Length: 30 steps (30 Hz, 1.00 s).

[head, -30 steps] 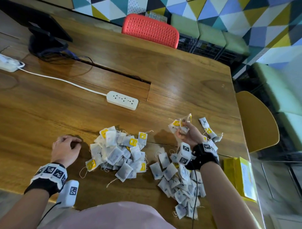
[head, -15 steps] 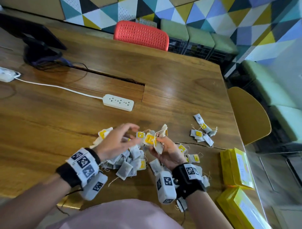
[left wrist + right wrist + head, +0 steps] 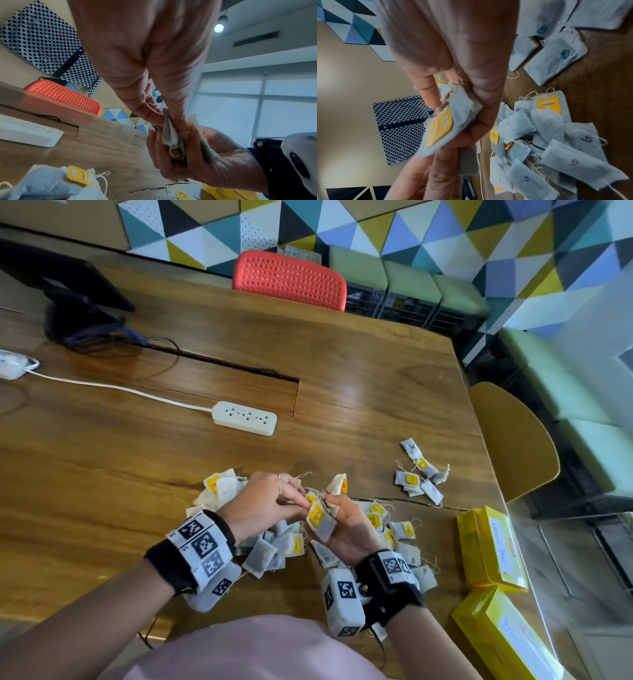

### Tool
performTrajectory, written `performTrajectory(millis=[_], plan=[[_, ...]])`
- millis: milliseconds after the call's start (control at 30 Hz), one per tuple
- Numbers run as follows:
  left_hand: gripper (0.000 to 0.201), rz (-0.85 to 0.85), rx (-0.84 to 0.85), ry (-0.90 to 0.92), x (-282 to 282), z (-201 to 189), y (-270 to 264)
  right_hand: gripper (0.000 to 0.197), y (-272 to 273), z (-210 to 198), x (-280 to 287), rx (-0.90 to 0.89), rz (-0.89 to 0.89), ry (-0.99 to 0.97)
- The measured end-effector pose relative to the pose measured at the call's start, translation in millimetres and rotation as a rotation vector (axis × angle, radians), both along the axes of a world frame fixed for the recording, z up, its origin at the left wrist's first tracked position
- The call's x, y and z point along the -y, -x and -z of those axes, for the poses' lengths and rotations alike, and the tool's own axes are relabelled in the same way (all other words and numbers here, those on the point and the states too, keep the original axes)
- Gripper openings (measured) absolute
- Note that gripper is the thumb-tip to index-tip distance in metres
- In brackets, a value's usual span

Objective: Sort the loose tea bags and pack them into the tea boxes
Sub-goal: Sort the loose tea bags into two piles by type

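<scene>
While both hands work above the bench (image 3: 102, 474), I judge the sorting step is the one in hand, not the packing. My right hand (image 3: 346, 529) is curled round a small bunch of tea bags (image 3: 322, 520), yellow tags showing. My left hand (image 3: 263, 508) pinches at the top of that same bunch with fingertips (image 3: 150, 115), either pulling one bag free or adding one; I cannot tell which.

Loose bags: one heap (image 3: 270, 549) lies under and just beside the left wrist, another heap (image 3: 394, 529) under the right hand. In the right wrist view several bags carry handwritten marks that look like a 9 or a G, others a blue mark; too blurred to read surely. A small separate group (image 3: 418, 477) sits well apart toward the far right of the bench, one bag marked with an X.

Containers: two yellow tea boxes at the right edge of the bench. The nearer-to-centre box (image 3: 489, 549) bears a handwritten label that seems to read "Green Tea"; the second box (image 3: 503, 642) has a label I cannot read. Both look closed from here; contents not visible.

Next move, as I judge it: read the mark on the pinched bag, drop it with its own group, and keep strings from tangling. Boxes will need opening before any packing.
</scene>
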State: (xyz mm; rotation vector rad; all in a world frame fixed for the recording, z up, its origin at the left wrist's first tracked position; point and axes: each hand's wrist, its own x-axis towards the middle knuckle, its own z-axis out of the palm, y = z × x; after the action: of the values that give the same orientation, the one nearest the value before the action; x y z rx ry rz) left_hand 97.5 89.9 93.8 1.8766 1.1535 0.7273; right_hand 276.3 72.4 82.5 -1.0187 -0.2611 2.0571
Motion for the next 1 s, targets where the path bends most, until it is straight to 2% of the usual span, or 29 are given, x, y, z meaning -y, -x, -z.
performTrajectory(millis=[67,233,367,500,633,833,900,1000], plan=[[0.018,0.025,-0.018,-0.005,2,-2,-3,0.032,-1,7,-1,-0.016,-0.008,0.017],[0.019,0.163,-0.220,0.003,6,0,-9,0.019,3,11,0,0.068,-0.023,0.035],[0.014,0.168,-0.287,-0.008,7,-3,-13,0.028,2,13,-1,0.088,-0.041,0.055],[0.017,0.098,-0.225,0.046,7,-5,-13,0.029,-2,20,-6,0.060,-0.062,0.096],[0.018,-0.015,-0.072,0.095,7,-8,-13,0.030,-7,17,-9,0.011,-0.076,0.083],[0.013,-0.094,0.142,0.374,-2,-12,-2,0.026,-25,15,-10,-0.069,-0.069,0.113],[0.014,-0.122,0.230,0.452,-3,-13,1,0.018,-30,18,-11,-0.098,-0.065,0.123],[0.031,-0.119,0.309,0.575,-4,-13,5,0.033,-34,19,-10,-0.132,-0.092,0.134]])
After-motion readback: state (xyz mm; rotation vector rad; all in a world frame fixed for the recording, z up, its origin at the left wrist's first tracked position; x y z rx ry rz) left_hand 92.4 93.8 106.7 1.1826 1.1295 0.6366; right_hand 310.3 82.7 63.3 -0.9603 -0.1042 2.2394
